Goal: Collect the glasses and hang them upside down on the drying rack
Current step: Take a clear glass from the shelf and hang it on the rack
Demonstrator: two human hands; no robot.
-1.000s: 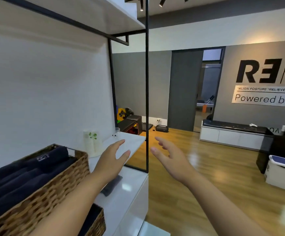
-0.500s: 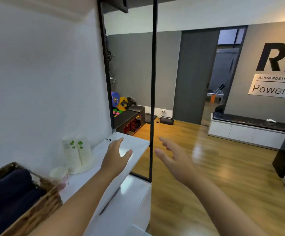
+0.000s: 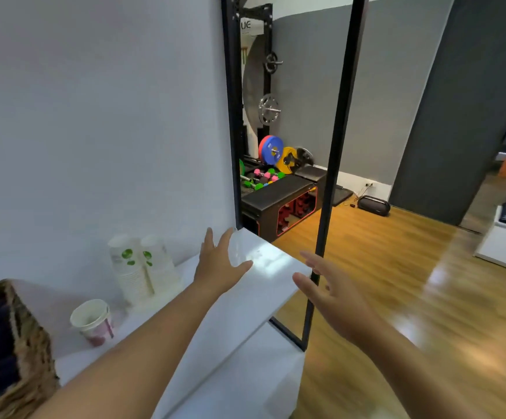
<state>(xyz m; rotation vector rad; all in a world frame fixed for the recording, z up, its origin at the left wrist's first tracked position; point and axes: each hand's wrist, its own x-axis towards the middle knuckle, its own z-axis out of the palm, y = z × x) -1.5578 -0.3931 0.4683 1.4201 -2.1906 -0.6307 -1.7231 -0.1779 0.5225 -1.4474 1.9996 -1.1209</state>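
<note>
A clear drinking glass (image 3: 239,247) stands at the far end of the white shelf (image 3: 239,300), blurred and partly hidden by my fingers. My left hand (image 3: 217,263) is stretched over the shelf with fingers spread around the glass, thumb to its right; whether it touches the glass I cannot tell. My right hand (image 3: 335,293) hovers open off the shelf's right edge, beside the black upright post (image 3: 327,182). No drying rack is in view.
Two sleeves of stacked paper cups (image 3: 141,269) stand against the white wall. A single used paper cup (image 3: 93,322) sits nearer me. A wicker basket (image 3: 19,343) with dark towels is at the left. Gym weights (image 3: 271,160) and wooden floor (image 3: 427,297) lie beyond.
The camera has moved closer along the shelf. My left hand has reached forward to the glass at the far end; my right hand has followed, still open.
</note>
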